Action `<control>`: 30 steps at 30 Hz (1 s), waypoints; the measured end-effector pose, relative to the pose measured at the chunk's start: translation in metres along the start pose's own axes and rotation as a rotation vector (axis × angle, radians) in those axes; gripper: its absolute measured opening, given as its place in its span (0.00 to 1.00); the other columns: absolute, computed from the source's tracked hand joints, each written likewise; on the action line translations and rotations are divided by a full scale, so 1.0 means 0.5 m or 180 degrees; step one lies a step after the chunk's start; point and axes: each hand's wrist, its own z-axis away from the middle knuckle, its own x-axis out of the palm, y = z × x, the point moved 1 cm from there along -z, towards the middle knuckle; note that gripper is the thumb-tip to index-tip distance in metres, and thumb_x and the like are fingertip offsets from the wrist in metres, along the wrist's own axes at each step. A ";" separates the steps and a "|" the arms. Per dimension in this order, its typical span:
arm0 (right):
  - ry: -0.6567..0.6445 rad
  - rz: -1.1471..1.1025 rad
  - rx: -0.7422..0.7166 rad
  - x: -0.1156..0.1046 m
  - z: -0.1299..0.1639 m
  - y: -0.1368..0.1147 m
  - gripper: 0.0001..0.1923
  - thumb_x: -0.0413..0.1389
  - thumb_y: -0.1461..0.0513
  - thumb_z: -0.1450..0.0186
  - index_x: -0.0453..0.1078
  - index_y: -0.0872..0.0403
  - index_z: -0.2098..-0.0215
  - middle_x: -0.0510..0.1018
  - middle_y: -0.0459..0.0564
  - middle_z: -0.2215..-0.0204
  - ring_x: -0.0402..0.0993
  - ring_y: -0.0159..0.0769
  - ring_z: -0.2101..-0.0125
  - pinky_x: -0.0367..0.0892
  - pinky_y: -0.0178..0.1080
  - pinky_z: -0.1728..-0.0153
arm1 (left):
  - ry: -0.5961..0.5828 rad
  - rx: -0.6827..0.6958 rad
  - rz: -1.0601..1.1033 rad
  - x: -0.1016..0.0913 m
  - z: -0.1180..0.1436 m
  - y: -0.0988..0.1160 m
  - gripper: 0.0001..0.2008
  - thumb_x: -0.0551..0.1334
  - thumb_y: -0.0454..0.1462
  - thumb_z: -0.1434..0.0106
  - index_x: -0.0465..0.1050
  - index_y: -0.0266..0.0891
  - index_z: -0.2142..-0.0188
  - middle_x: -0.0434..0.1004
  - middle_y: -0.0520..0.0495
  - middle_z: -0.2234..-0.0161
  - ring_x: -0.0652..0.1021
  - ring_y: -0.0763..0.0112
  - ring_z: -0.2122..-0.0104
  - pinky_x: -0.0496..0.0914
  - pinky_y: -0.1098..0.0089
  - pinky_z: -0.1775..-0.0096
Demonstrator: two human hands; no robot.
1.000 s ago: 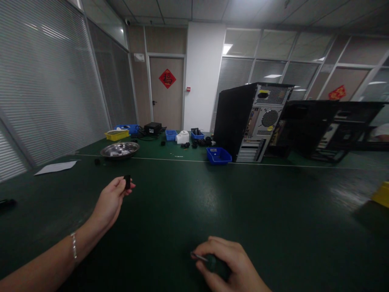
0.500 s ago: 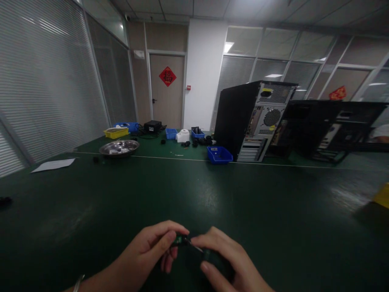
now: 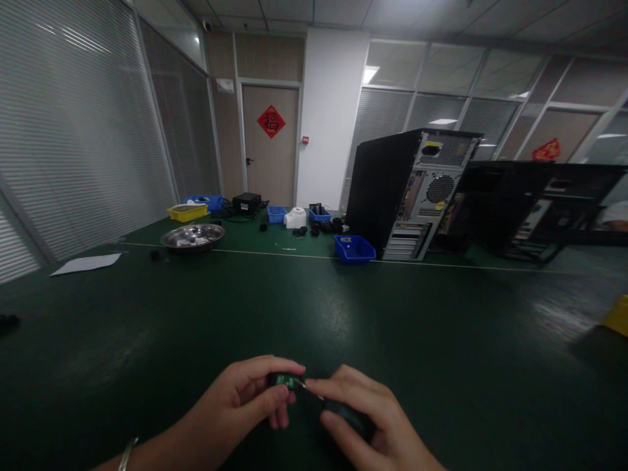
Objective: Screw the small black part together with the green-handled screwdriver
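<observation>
My left hand (image 3: 245, 399) pinches a small black part (image 3: 283, 380) with a green board showing on it, low over the dark green table (image 3: 304, 307). My right hand (image 3: 366, 422) grips a dark-handled screwdriver (image 3: 338, 411). Its thin metal tip touches the small part. Both hands meet at the bottom centre of the view, close to the table's near edge.
A black computer tower (image 3: 409, 193) stands at the back with a blue bin (image 3: 354, 249) before it. A second open case (image 3: 534, 209) lies to the right. A steel bowl (image 3: 192, 237), white paper (image 3: 86, 263), a yellow bin (image 3: 187, 212) and small parts sit far left.
My left hand has carried the small black part from the left-middle of the table down to my right hand. The screwdriver tip now rests on the part.
</observation>
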 end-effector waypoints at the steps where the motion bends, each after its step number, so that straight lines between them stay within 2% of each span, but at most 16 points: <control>1: -0.0015 -0.0001 0.0009 0.000 -0.001 -0.001 0.18 0.54 0.67 0.34 0.71 0.50 0.46 0.76 0.52 0.66 0.74 0.37 0.67 0.68 0.38 0.67 | -0.0001 -0.0008 -0.0002 0.001 0.000 0.001 0.13 0.63 0.40 0.39 0.77 0.42 0.55 0.75 0.49 0.69 0.75 0.70 0.72 0.71 0.69 0.67; 8: 0.0024 0.0050 0.0116 0.001 -0.003 -0.006 0.17 0.54 0.66 0.34 0.73 0.52 0.48 0.76 0.54 0.67 0.74 0.38 0.68 0.68 0.38 0.68 | 0.0053 0.0097 -0.0199 0.004 0.002 0.012 0.13 0.63 0.40 0.39 0.78 0.41 0.56 0.73 0.48 0.67 0.75 0.70 0.72 0.71 0.69 0.67; 12: -0.0068 0.0111 0.0154 0.001 -0.003 -0.006 0.16 0.54 0.66 0.34 0.74 0.53 0.49 0.76 0.53 0.68 0.74 0.37 0.68 0.68 0.38 0.68 | 0.0033 0.0005 -0.0176 0.006 0.004 0.013 0.13 0.64 0.41 0.40 0.78 0.41 0.57 0.74 0.49 0.69 0.76 0.69 0.72 0.71 0.68 0.66; 23: -0.0113 -0.0071 0.0070 -0.001 -0.003 -0.004 0.16 0.54 0.64 0.34 0.74 0.54 0.49 0.76 0.54 0.68 0.73 0.37 0.69 0.66 0.38 0.70 | -0.0269 -0.0042 0.0514 -0.002 -0.003 -0.001 0.14 0.68 0.44 0.42 0.80 0.41 0.58 0.78 0.49 0.73 0.77 0.72 0.76 0.71 0.70 0.70; 30: -0.0081 -0.0141 -0.0011 0.002 -0.005 0.000 0.17 0.55 0.65 0.35 0.73 0.53 0.48 0.76 0.54 0.67 0.73 0.37 0.69 0.67 0.38 0.69 | -0.0366 -0.0153 0.0812 -0.009 -0.007 -0.020 0.15 0.68 0.44 0.42 0.80 0.40 0.57 0.80 0.46 0.71 0.78 0.69 0.75 0.70 0.70 0.70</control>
